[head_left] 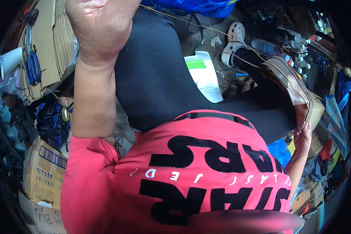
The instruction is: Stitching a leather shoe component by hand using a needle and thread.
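My left hand (101,29) is raised at the upper left. Its palm heel and wrist show, but the fingers are cut off by the top edge. At the right, my right hand (303,137) has its fingers closed on the lower end of a curved brown piece with a pale flat face (286,76), lying over my bent knee. Its exact kind I cannot make out. A thin tan cord (201,24) runs from beside my left hand across to this piece. Between my legs lies a white sheet (211,84) with a green patch.
Stacked flat cardboard (60,39) and a cardboard box (46,171) stand on the left. A foot in a white clog (233,48) rests on the floor ahead. Several plastic bottles (267,46) lie farther right. A blue bag (199,7) sits at the top edge.
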`<act>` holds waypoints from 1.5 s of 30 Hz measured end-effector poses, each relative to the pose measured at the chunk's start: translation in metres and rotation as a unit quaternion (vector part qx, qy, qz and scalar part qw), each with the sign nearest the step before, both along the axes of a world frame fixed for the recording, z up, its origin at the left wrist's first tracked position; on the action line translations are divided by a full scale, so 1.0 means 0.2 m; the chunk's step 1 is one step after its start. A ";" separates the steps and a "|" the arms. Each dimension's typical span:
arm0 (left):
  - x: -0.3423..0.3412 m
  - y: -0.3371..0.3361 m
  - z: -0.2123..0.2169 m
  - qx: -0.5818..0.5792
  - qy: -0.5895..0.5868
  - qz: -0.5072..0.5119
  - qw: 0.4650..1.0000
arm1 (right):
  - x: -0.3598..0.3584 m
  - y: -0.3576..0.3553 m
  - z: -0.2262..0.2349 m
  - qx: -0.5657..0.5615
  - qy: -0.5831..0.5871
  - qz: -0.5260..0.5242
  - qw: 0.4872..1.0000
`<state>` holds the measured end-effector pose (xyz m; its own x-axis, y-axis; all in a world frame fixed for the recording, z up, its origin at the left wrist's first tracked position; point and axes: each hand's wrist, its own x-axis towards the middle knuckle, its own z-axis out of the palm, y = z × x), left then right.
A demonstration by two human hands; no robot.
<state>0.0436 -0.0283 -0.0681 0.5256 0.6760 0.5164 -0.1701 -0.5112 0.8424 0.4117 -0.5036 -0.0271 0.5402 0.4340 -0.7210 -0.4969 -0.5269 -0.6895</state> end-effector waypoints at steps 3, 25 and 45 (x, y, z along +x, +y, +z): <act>0.00 0.04 -0.06 0.012 0.007 0.036 0.999 | -0.04 0.08 -0.03 -0.005 -0.002 0.007 1.000; 0.03 -0.01 0.01 0.005 0.010 0.006 1.000 | -0.07 0.24 -0.06 0.057 -0.007 0.007 0.998; 0.15 -0.12 0.06 0.224 0.103 0.064 0.967 | -0.15 0.42 -0.05 0.055 -0.105 0.076 0.990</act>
<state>0.0737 -0.0515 -0.0554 0.5753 0.4753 0.6657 0.0661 -0.8382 0.5413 0.3824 -0.4198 -0.0368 0.5955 0.5915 -0.5436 -0.2576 -0.5003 -0.8266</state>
